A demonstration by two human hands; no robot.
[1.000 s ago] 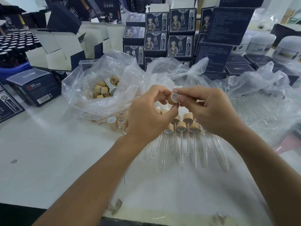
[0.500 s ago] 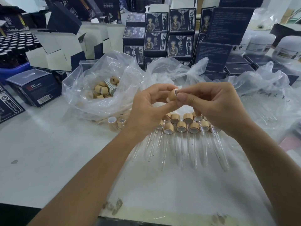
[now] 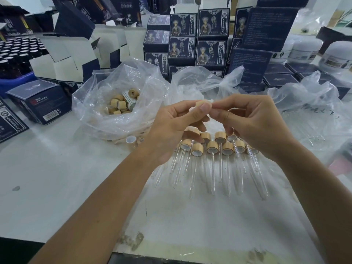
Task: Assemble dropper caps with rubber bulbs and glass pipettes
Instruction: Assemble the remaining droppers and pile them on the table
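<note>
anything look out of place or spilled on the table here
One white-lined cap and a few loose bits lie on the table outside the cap bag, apart from the neat row of finished droppers. Nothing looks broken.

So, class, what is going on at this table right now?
A person is assembling droppers. The left hand and the right hand together pinch one small bamboo-coloured cap above the white table. Below them lies a row of finished caps with clear glass pipettes. A clear plastic bag of loose wooden caps sits to the left.
</note>
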